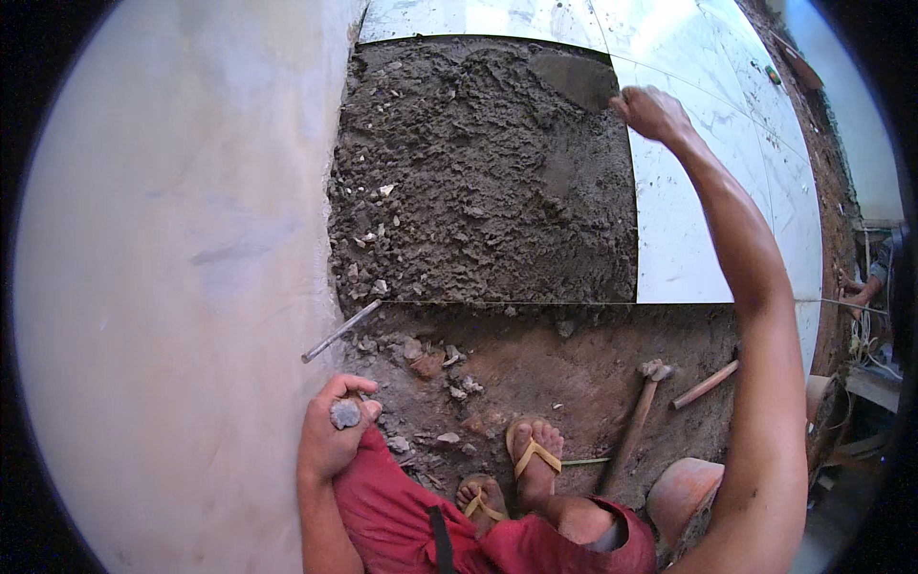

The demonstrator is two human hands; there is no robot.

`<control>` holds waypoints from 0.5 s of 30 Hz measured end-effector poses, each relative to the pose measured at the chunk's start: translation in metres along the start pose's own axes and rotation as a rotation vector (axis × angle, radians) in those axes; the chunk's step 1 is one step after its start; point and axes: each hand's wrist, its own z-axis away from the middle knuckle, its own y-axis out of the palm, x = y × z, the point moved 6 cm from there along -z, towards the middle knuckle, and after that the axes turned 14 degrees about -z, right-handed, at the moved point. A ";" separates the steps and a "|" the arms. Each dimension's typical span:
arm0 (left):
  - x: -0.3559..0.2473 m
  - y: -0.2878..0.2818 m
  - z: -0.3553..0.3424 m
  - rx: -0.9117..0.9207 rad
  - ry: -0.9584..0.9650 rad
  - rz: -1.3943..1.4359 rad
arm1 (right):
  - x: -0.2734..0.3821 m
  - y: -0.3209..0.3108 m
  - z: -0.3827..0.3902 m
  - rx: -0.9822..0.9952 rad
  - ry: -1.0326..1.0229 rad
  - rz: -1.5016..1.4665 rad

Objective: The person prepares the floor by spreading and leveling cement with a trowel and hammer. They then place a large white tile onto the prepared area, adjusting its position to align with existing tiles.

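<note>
Admittedly, with my left hand [327,438] wrapped round a grey-ended tool [345,413] and my right hand [654,113] curled, seemingly on a trowel [576,80] at the far right corner of the mortar [469,182], a wide sweep could smear the white tile [677,220] alongside.

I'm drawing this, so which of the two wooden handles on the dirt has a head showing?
The hammer nearer the feet; its lumpy head shows. The other handle, beside the right arm, shows none.
</note>
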 end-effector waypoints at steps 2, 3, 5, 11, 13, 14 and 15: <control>0.006 0.006 -0.001 0.027 -0.037 -0.030 | -0.007 0.000 0.028 -0.056 -0.116 0.057; 0.010 0.008 -0.001 0.039 -0.056 -0.049 | -0.021 0.013 0.017 -0.018 -0.117 0.110; 0.009 0.011 -0.004 0.072 -0.053 -0.086 | -0.041 0.012 0.014 -0.079 -0.034 0.086; 0.012 0.014 -0.004 0.122 -0.095 -0.063 | -0.054 0.015 -0.010 -0.062 0.143 -0.045; 0.013 0.016 -0.004 0.115 -0.068 -0.060 | -0.066 0.026 -0.032 -0.121 0.174 -0.037; 0.014 0.016 -0.003 0.106 -0.052 -0.064 | -0.067 0.025 -0.039 -0.151 0.188 -0.032; 0.014 0.016 -0.003 0.098 -0.035 -0.067 | -0.071 0.026 -0.045 -0.120 0.199 -0.102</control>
